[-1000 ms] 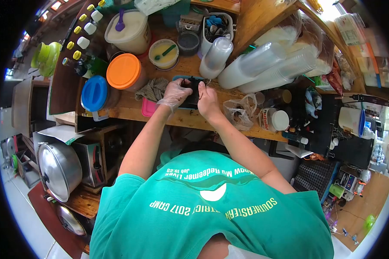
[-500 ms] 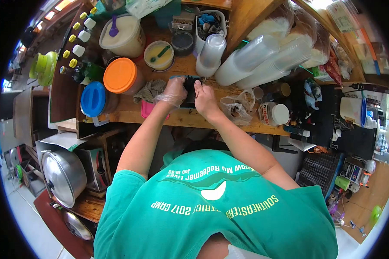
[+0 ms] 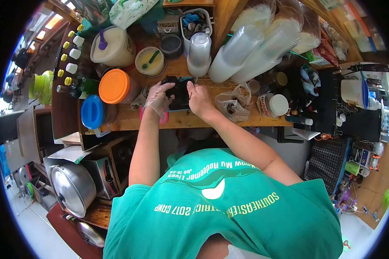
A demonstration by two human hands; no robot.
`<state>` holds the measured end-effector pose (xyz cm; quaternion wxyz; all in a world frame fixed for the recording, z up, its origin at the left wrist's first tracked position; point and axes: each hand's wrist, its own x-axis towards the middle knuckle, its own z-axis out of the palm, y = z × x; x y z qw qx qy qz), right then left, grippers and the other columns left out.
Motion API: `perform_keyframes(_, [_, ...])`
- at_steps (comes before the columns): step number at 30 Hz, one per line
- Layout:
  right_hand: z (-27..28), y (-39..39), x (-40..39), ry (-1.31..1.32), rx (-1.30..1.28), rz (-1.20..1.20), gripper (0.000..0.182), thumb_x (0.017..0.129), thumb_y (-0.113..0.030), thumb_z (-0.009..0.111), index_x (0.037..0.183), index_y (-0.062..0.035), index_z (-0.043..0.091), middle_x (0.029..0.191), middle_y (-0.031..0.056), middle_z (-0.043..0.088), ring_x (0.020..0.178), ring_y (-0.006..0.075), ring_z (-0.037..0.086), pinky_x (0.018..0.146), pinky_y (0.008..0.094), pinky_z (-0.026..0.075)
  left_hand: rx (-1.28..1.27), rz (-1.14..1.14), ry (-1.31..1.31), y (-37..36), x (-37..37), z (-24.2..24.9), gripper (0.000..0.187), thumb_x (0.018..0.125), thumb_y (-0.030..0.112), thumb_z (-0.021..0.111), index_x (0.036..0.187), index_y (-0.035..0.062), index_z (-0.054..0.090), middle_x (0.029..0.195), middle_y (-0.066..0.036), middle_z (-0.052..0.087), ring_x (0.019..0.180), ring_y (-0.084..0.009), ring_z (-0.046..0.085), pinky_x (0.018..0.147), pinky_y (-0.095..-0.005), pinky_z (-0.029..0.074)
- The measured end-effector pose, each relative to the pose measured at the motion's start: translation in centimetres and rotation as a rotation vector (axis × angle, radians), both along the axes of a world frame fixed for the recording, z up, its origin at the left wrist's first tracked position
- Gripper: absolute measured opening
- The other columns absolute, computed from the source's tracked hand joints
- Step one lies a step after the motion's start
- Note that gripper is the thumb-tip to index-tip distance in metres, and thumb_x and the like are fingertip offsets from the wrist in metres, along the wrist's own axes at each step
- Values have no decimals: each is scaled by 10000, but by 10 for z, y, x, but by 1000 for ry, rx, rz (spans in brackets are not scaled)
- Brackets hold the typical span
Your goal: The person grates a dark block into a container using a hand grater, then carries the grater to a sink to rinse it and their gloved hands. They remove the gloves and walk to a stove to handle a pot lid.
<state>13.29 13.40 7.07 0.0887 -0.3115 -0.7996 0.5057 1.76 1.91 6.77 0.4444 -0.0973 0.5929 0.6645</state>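
My left hand (image 3: 159, 97), in a clear plastic glove, has its fingers curled at the left edge of a black, crumpled-looking thing (image 3: 180, 96). My bare right hand (image 3: 200, 100) is closed at the right side of the same black thing, with thumb and finger pinched together near its top. A bit of blue edge shows around the black thing; its kind is not clear. Partly behind my left wrist lies a pink flat item (image 3: 163, 118). A grey-brown cloth (image 3: 139, 100) is bunched just left of the gloved hand.
An orange-lidded tub (image 3: 114, 86) and a blue-lidded pitcher (image 3: 92, 111) stand left on the wooden counter (image 3: 129, 121). Behind are a tub of yellow stuff (image 3: 150, 61) and stacked clear cups (image 3: 199, 54). At right are a clear plastic bag (image 3: 234, 103) and a white-lidded jar (image 3: 277, 105).
My left hand has moved left, away from my right hand, and its fingers have loosened from a fist. More of the black thing shows between the hands. The view has shifted slightly.
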Motion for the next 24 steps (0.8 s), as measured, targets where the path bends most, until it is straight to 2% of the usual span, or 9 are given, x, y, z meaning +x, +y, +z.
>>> perform_keyframes(2, [-3, 0, 1, 117, -51, -28, 550, 1015, -338, 389, 625, 43, 462, 555, 187, 462, 544, 320, 432, 581, 430, 345, 36, 72, -43, -2, 0, 0, 246, 802, 82, 694, 1021, 94, 584, 902, -7, 629, 761, -128, 582, 601, -279, 458])
perform_keyframes(9, [-7, 1, 0, 141, -23, -21, 552, 1015, -337, 385, 620, 39, 471, 556, 185, 473, 550, 318, 439, 586, 426, 349, 273, 167, -225, -3, -11, -5, 130, 838, 81, 665, 950, 87, 599, 834, -34, 650, 694, -144, 620, 532, -264, 490])
perform_keyframes(11, [-1, 2, 0, 70, -59, -6, 511, 1010, -266, 380, 662, 50, 579, 710, 273, 593, 768, 468, 531, 746, 524, 376, 341, 194, -356, -2, -11, -17, 93, 849, 75, 652, 927, 75, 602, 807, -46, 654, 651, -157, 628, 496, -253, 504])
perform_keyframes(14, [-6, 2, 1, 72, -71, -20, 511, 1009, -269, 386, 673, 62, 583, 713, 280, 589, 753, 471, 528, 727, 521, 380, 353, 320, -369, 6, 3, -37, 52, 859, 66, 634, 895, 44, 604, 763, -64, 653, 576, -188, 626, 447, -236, 519])
perform_keyframes(15, [-12, 2, 1, 73, -71, -16, 511, 1009, -269, 386, 673, 62, 583, 713, 280, 589, 753, 471, 528, 727, 521, 380, 259, 324, -231, 9, 8, -49, 56, 859, 70, 629, 906, 48, 608, 793, -74, 647, 622, -177, 623, 465, -244, 508])
perform_keyframes(17, [-19, 2, 3, 161, -76, -62, 561, 1018, -343, 389, 611, 36, 460, 554, 168, 471, 546, 291, 420, 573, 412, 340, 68, 326, 40, 13, 16, -60, 73, 859, 80, 618, 929, 55, 617, 854, -93, 637, 715, -155, 618, 502, -259, 487])
perform_keyframes(18, [-20, 3, 4, 159, -76, -59, 561, 1018, -343, 389, 611, 36, 460, 554, 168, 471, 546, 291, 420, 573, 412, 340, 107, 362, -154, 10, 13, -58, 103, 872, 104, 588, 958, 53, 612, 901, -97, 618, 794, -153, 595, 578, -294, 484])
perform_keyframes(20, [-20, 4, 7, 124, -108, -51, 566, 1019, -351, 390, 617, 42, 458, 555, 172, 465, 548, 285, 403, 570, 409, 335, 36, 319, -42, 18, 27, -34, 188, 880, 144, 567, 1017, 20, 603, 951, -102, 622, 813, -181, 602, 623, -304, 489])
perform_keyframes(24, [-12, 4, 5, 25, -93, -49, 526, 1003, -281, 407, 643, 64, 570, 691, 289, 571, 737, 470, 523, 689, 512, 371, -350, 172, 394, 28, 32, -43, 360, 887, 225, 533, 1150, -17, 579, 1040, -184, 640, 899, -267, 620, 791, -388, 489])
